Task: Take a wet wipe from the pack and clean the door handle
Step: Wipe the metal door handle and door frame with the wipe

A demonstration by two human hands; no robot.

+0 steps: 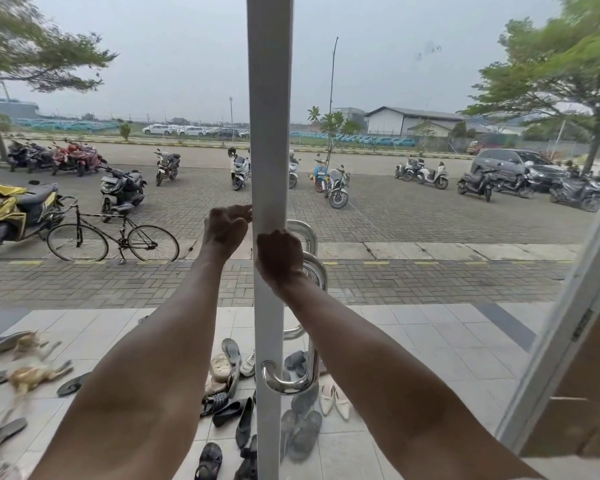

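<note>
A chrome pull door handle is mounted on the white door frame of a glass door straight ahead. My right hand is closed in a fist around the handle's upper part, just below its top bend. No wet wipe shows from under the fingers, and whether one is inside the fist is hidden. My left hand is beside it at the frame's left edge, fingers bent and fingertips touching the frame, with nothing in it. No pack of wipes is in view.
Through the glass, several shoes and sandals lie on the tiled porch below the handle, and a cat is at the left. Motorbikes and a bicycle stand on the paving beyond. A second white frame slants at the right.
</note>
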